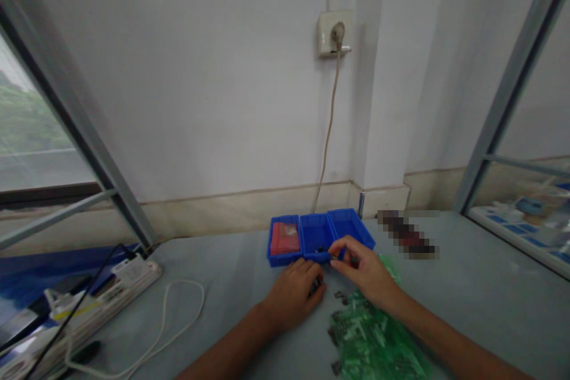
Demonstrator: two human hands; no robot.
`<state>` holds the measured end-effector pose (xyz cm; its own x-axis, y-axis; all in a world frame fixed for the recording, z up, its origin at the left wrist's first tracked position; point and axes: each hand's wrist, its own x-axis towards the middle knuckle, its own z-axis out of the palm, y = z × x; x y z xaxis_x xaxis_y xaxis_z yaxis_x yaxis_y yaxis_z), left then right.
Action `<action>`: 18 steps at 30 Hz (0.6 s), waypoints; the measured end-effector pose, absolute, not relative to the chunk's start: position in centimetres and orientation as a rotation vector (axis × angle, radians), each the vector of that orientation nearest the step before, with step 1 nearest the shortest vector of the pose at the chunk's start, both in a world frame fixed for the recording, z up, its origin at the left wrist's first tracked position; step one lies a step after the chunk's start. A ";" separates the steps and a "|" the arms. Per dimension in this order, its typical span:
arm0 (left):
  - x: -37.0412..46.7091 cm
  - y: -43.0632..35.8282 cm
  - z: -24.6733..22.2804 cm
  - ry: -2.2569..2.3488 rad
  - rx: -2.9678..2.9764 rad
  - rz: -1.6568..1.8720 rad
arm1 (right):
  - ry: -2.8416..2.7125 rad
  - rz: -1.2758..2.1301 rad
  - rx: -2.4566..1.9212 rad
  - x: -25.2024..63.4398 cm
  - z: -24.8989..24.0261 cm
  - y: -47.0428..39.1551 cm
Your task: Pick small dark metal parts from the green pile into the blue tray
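My left hand [291, 294] rests on the table just in front of the blue bins, fingers curled round something dark and shiny that is mostly hidden. At the front edge of the middle blue bin [315, 227], my right hand [366, 270] is closed in a pinch on a tiny piece, too small to name. A few small dark parts [319, 249] lie in that bin. Red packets [285, 240] fill the left blue bin [282, 261]. Below my right wrist spreads a green plastic bag [378, 338], with small dark metal-looking pieces [335, 335] along its left side.
The right blue bin [350, 225] stands near the wall. A white power strip [133, 285] and a looped white cable [164, 323] lie at left. A blurred-out dark object [407, 234] is at right. Grey metal frames [494, 107] flank the table, and a cord [330, 124] hangs from the socket.
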<state>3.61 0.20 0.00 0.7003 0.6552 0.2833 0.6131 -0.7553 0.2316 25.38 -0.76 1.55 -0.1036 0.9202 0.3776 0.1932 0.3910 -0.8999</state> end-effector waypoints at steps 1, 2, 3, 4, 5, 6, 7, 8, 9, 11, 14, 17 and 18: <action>3.6 0.2 0.0 1.041 2.786 0.535 | -1.580 0.811 -1.030 25.4 1.6 -0.8; 3.6 0.2 0.0 1.040 2.786 0.536 | -1.584 0.798 -1.035 25.4 1.6 -0.8; 3.6 0.2 -0.1 1.039 2.786 0.537 | -1.587 0.800 -1.036 25.4 1.6 -0.8; 3.6 0.2 -0.1 1.038 2.786 0.539 | -1.586 0.809 -1.036 25.4 1.6 -0.8; 3.6 0.2 -0.2 1.040 2.787 0.544 | -1.585 0.829 -1.036 25.4 1.6 -0.7; 3.6 0.2 -0.2 1.040 2.788 0.547 | -1.580 0.858 -1.035 25.4 1.6 -0.7; 3.6 0.3 -0.3 1.042 2.788 0.551 | -1.570 0.897 -1.032 25.4 1.6 -0.6; 3.6 0.3 -0.3 1.044 2.788 0.553 | -1.552 0.943 -1.028 25.4 1.5 -0.6; 3.6 0.3 -0.4 1.045 2.787 0.554 | -1.525 0.990 -1.023 25.4 1.5 -0.5; 3.6 0.2 -0.4 1.048 2.785 0.559 | -1.456 1.081 -1.006 25.4 1.4 -0.5; 3.6 0.2 -0.2 1.044 2.788 0.551 | -1.342 1.173 -0.973 25.3 1.4 -0.4; 3.6 0.1 0.0 1.046 2.785 0.540 | -1.226 1.251 -0.930 25.4 1.3 -0.2; 3.6 0.1 0.0 1.050 2.784 0.540 | -1.191 1.277 -0.916 25.4 1.2 -0.2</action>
<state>3.62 0.07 0.03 0.6964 0.6579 0.2868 0.6159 -0.7530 0.2316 25.42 -0.15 1.19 -0.0905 0.9864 0.1375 -0.2065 0.1165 -0.9715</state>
